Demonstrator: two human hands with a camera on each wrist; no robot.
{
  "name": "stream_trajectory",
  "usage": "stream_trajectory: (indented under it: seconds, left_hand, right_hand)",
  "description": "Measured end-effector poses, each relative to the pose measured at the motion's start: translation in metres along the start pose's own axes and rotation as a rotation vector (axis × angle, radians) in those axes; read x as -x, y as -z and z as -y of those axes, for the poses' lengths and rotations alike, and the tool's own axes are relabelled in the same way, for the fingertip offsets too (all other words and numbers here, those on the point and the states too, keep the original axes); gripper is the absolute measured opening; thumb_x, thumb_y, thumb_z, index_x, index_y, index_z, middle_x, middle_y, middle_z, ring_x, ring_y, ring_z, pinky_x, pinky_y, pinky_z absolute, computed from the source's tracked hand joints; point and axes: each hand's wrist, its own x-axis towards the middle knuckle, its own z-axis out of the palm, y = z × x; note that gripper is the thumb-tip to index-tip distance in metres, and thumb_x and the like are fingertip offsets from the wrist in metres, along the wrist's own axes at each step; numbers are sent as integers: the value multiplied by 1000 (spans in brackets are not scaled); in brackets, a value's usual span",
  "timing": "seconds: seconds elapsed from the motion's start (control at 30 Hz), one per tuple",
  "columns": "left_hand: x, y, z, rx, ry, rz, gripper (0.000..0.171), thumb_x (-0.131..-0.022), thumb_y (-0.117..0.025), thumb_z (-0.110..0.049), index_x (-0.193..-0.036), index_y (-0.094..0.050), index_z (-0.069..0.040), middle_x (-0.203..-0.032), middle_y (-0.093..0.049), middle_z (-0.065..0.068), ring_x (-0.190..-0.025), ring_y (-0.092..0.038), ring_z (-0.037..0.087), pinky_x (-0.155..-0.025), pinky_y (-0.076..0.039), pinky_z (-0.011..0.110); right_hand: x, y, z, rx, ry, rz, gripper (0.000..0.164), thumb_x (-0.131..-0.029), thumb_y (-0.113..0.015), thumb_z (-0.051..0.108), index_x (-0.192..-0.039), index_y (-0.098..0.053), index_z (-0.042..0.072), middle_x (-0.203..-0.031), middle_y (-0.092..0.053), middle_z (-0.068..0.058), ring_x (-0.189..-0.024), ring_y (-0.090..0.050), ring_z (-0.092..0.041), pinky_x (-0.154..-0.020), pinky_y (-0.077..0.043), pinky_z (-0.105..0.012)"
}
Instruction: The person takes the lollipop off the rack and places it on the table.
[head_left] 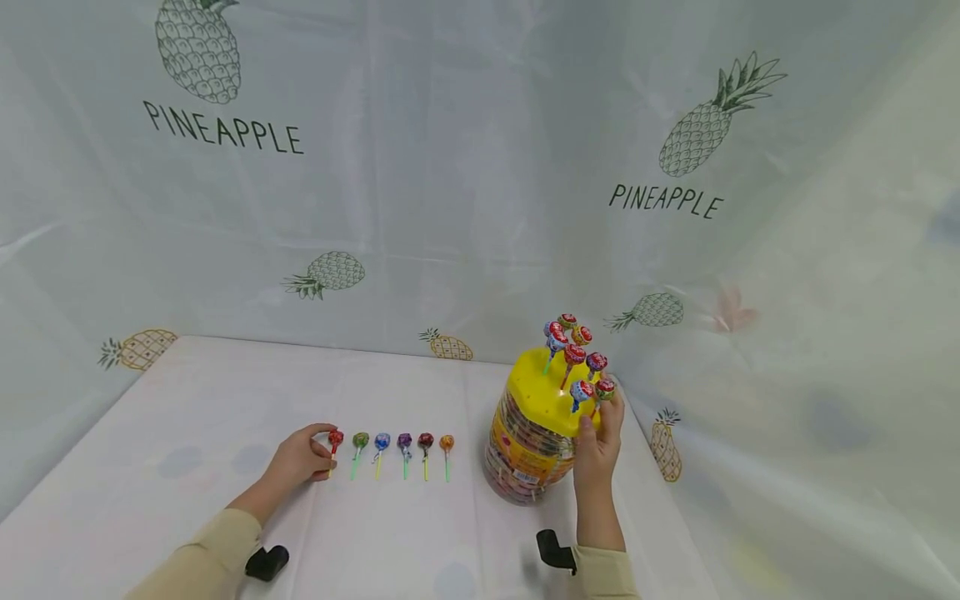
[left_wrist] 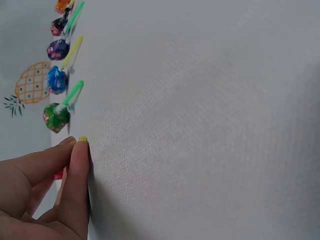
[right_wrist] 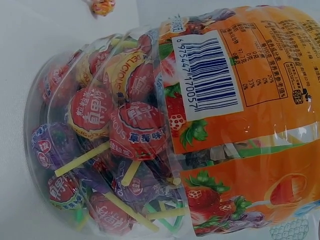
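A: What is the left hand doing?

B: It pinches the red lollipop, with its thumb and finger together on the stick. The red lollipop is at the left end of a row on the white table.

A: What comes after it?

B: 5 more, side by side but not touching: a green lollipop, a blue lollipop, a purple lollipop, a dark red lollipop and an orange lollipop. Their sticks point to the person.

A: And the right hand?

B: It is at the side of the yellow lid. Its thumb and fingers are apart. I can't tell if they grip the lid or a stick.

A: What's under the lid?

B: A big clear jar, full of more lollipops. It has an orange label with a barcode. I count 8 lollipops standing up on the lid.

A: And behind?

B: A pale sheet with pineapples on it.
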Motion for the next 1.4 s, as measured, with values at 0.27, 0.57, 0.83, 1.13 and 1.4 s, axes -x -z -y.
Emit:
stream_trajectory:
  seconds: [0.27, 0.57, 0.83, 1.13, 1.4]
  left_hand:
    - [-7, 0, 3, 11, 15, 10, 66, -76, -75, 8, -135, -46, 5, -80, -59, 9, -56, -60, 15, -54, -55, 29]
    - [-7, 2, 3, 17, 15, 10, 65, -77, -76, 6, -136, -47, 4, -79, -59, 8, -56, -59, 15, -54, -53, 29]
    - [-7, 1, 9, -5, -15, -4, 66, -76, -78, 3, -135, -49, 4, -75, -61, 4, -54, -56, 15, -52, -48, 30]
    - [-8, 1, 12, -37, -18, -7, 67, -75, -79, 0, -134, -48, 5, -75, -61, 3, -56, -55, 15, -53, -48, 30]
    - [-7, 5, 9, -65, -30, 8, 66, -78, -78, -4, -135, -47, 4, -78, -61, 4, -58, -54, 16, -54, -46, 29]
  right_hand:
    - [-1, 0, 1, -40, -29, 3, 42, -100, -39, -2, -142, -46, 0, -153, -20, -16, -134, -36, -20, -100, -41, -22]
    - [1, 1, -2, -16, -20, -5, 40, -99, -38, -4, -139, -46, -2, -151, -19, -22, -136, -33, -20, -102, -38, -21]
    - [3, 5, -17, -42, -28, -1, 38, -101, -39, -2, -139, -46, -1, -153, -18, -20, -137, -33, -21, -101, -40, -23]
    - [3, 7, -22, -34, -27, 5, 40, -100, -39, -2, -140, -46, -1, -153, -19, -20, -137, -33, -22, -101, -40, -23]
    - [0, 0, -1, -40, -1, 13, 39, -100, -39, -3, -138, -46, -3, -151, -18, -23, -136, -32, -22, -101, -40, -22]
